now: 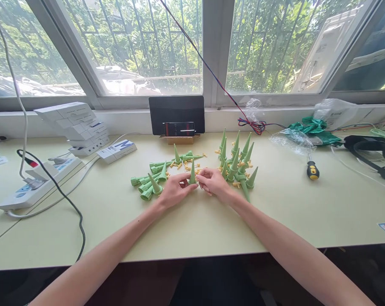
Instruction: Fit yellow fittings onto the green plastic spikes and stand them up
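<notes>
Between the fingers of my left hand (176,189) a green pointed plastic cone (192,172) stands upright. My right hand (214,182) is pinched close beside it, with a small yellow plastic piece (197,172) at its fingertips; the fingers partly hide it. Left of my hands lie several green cones (146,187), some on their sides and some upright. Behind the hands, loose yellow pieces (187,157) are scattered. To the right, a cluster of green cones (235,163) stands close together, with yellow pieces sticking out near their bases.
A phone (179,128) leans on a black tablet-like panel (176,108) at the back. White boxes (84,127) and a power strip (39,182) are at left. A screwdriver (312,170), green plastic bag (316,129) and black headset (367,146) lie at right.
</notes>
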A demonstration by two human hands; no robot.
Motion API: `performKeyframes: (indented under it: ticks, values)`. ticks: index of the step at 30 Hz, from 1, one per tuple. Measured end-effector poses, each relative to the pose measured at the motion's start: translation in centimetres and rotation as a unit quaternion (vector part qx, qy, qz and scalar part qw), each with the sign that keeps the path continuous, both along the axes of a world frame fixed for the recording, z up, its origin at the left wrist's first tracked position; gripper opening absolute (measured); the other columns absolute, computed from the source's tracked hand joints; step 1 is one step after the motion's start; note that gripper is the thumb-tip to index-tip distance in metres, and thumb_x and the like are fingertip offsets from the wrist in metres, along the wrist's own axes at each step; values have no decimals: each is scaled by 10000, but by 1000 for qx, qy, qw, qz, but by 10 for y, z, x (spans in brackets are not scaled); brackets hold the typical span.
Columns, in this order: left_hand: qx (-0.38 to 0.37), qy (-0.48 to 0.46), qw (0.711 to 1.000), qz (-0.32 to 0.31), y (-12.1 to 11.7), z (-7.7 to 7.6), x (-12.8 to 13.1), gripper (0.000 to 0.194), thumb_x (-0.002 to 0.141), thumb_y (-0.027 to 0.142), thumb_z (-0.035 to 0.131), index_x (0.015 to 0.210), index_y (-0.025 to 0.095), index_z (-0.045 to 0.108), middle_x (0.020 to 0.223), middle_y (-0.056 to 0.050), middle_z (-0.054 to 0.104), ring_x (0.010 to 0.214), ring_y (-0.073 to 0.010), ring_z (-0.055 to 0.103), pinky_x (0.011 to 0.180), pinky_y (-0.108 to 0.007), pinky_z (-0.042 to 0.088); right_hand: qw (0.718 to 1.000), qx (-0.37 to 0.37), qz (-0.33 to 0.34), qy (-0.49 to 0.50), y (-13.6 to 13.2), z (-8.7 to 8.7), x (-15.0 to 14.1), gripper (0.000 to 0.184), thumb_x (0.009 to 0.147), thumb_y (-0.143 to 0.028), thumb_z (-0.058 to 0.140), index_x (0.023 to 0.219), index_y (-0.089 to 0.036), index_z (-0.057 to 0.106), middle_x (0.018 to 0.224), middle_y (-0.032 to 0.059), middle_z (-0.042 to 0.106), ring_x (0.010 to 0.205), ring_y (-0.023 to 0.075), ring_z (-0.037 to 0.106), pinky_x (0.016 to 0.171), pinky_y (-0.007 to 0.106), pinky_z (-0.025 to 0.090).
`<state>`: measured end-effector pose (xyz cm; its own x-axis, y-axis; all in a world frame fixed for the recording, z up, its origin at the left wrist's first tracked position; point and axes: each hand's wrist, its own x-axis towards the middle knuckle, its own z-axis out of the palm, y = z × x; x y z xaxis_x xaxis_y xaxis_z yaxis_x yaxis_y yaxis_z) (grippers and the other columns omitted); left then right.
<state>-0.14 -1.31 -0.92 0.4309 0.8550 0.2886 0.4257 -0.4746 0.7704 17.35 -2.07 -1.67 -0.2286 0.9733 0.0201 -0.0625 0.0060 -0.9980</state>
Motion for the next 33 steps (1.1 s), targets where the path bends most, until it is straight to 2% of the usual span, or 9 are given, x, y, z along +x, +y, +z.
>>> performKeyframes:
  ticks: [5, 9, 13, 19, 27, 33]
  values:
    - [-20, -4, 1000, -16, 1, 1, -2, 321, 808, 393, 642, 1010, 162, 737, 773, -16, 657, 576, -104, 450, 531, -222, 409, 993, 84, -24, -80, -2, 2, -1, 256, 816, -416, 572, 679, -204, 524, 523, -45, 505, 363, 82, 396, 358, 226, 327]
    - [-40, -13, 999, -21, 1, 4, -3, 341, 789, 427, 654, 965, 150, 747, 741, -23, 671, 617, -133, 531, 556, -234, 435, 968, 190, -61, -152, -3, 2, -2, 228, 834, -339, 542, 654, -201, 520, 602, -19, 537, 545, 112, 468, 517, 234, 381]
    - [-76, -29, 996, -38, 1, 7, -3, 367, 790, 432, 652, 994, 140, 744, 773, -42, 696, 687, -168, 591, 601, -251, 469, 948, 250, -62, -188, -3, 0, -1, 196, 850, -281, 508, 671, -202, 507, 631, -27, 528, 582, 110, 423, 572, 237, 350]
    - [-76, -25, 996, -40, 2, 3, -3, 391, 816, 424, 627, 1083, 153, 722, 932, -63, 713, 766, -181, 598, 694, -280, 498, 949, 251, -55, -184, -1, -2, 0, 192, 847, -276, 504, 673, -197, 494, 628, -29, 508, 583, 107, 402, 556, 229, 336]
    - [-42, -21, 999, -25, 3, -1, -4, 364, 815, 428, 626, 1031, 153, 728, 828, -44, 688, 692, -157, 558, 635, -268, 482, 959, 228, -61, -156, 2, -3, -2, 212, 829, -312, 526, 655, -192, 510, 638, -18, 511, 605, 111, 429, 580, 223, 418]
    - [-44, -28, 998, -27, 4, -1, -4, 370, 800, 438, 644, 1022, 153, 728, 808, -43, 692, 705, -169, 585, 613, -261, 479, 963, 209, -61, -160, 1, 1, -2, 207, 817, -310, 539, 649, -190, 520, 629, -18, 524, 594, 111, 447, 563, 226, 416]
